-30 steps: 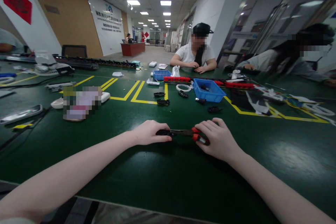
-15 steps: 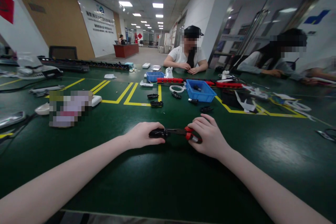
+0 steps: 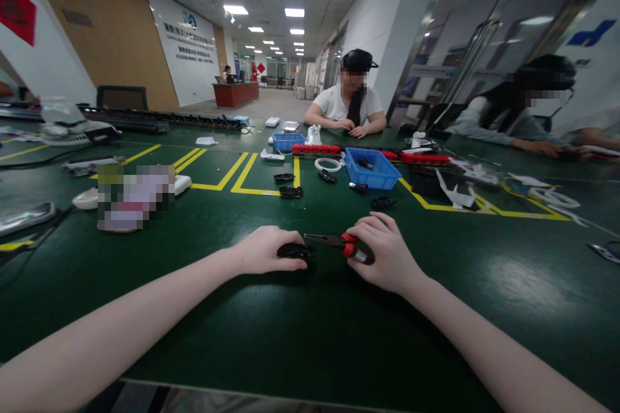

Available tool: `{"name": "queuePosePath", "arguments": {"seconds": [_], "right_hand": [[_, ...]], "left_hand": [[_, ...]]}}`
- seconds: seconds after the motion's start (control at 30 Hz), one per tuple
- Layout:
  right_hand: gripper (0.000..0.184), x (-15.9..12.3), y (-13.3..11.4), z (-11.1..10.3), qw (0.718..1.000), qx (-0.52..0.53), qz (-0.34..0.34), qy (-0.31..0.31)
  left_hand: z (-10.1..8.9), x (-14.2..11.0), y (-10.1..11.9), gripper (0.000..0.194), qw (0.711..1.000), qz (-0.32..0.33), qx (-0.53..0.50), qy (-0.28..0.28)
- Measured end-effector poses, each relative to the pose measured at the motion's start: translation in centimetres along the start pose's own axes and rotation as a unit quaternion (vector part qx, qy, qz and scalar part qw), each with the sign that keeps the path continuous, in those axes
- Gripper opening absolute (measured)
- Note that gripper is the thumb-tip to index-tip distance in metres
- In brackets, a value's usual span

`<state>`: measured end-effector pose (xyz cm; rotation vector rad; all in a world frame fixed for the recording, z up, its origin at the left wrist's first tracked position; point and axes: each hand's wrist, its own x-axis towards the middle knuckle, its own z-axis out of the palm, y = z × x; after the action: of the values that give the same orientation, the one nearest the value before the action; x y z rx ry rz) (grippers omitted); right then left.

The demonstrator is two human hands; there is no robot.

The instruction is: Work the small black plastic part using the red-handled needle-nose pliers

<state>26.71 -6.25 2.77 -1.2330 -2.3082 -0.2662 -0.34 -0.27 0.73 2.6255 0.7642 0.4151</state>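
My left hand (image 3: 268,250) is closed around a small black plastic part (image 3: 296,251), gripping it between thumb and fingers just above the green table. The part's exact kind is unclear. In my right hand (image 3: 385,248) are needle-nose pliers (image 3: 329,241) with red and black handles, partly hidden by the fingers. Their jaws point left, with the tip close to the upper right end of the black part. Whether the tip touches it I cannot tell.
Beyond my hands lie several black parts (image 3: 291,191), a blue bin (image 3: 372,170) and a white ring (image 3: 327,164). To the left is a blurred-out object (image 3: 138,197). A person in a black cap (image 3: 358,100) sits opposite; others sit at the right.
The pliers' tip has lifted slightly off the black part's end. That part has tilted or dropped a little in my left hand. The camera view has shifted slightly.
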Motion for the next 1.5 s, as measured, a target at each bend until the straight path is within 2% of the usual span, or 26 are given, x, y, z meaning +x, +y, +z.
{"name": "queuePosePath", "arguments": {"seconds": [0.23,0.4,0.5,0.67,0.77,1.0,1.13,1.33,1.4,1.5], "right_hand": [[0.022,0.4,-1.6,0.5,0.999,-0.016,-0.019,-0.023],[0.027,0.2,-1.3,1.3,0.999,-0.025,-0.024,-0.036],[0.031,0.1,-0.9,1.5,0.999,-0.024,-0.017,-0.023],[0.037,-0.3,-0.3,1.2,0.999,-0.016,-0.017,0.034],[0.039,-0.5,-0.1,0.8,0.998,-0.019,-0.027,0.055],[0.043,-0.7,0.0,0.6,0.998,-0.019,-0.051,0.029],[0.044,-1.0,0.1,1.0,0.998,-0.008,-0.056,0.007],[0.047,-1.3,0.5,1.5,0.998,0.005,-0.068,-0.011],[0.048,-1.3,0.6,1.5,0.997,0.009,-0.071,-0.016],[0.052,-1.4,0.6,1.5,0.997,0.016,-0.069,-0.023]], "left_hand": [[0.2,0.2,0.0,0.044,1.0,-0.006,0.018,-0.014],[0.2,0.3,0.0,0.045,0.999,-0.014,0.029,-0.023],[0.2,0.3,0.0,0.046,0.999,-0.011,0.042,-0.022],[0.1,0.3,0.1,0.044,0.999,0.02,0.031,-0.018],[-0.1,0.2,0.3,0.044,0.999,0.012,0.029,-0.019],[-0.9,0.3,-0.2,0.038,0.999,-0.017,0.038,-0.033],[-2.7,0.8,-2.9,0.04,0.996,-0.042,0.078,-0.013],[-6.7,2.7,-10.6,0.046,0.971,-0.109,0.202,0.061],[-7.3,3.6,-13.0,0.045,0.958,-0.144,0.232,0.085],[-6.9,5.1,-15.5,0.043,0.949,-0.168,0.247,0.097]]}}
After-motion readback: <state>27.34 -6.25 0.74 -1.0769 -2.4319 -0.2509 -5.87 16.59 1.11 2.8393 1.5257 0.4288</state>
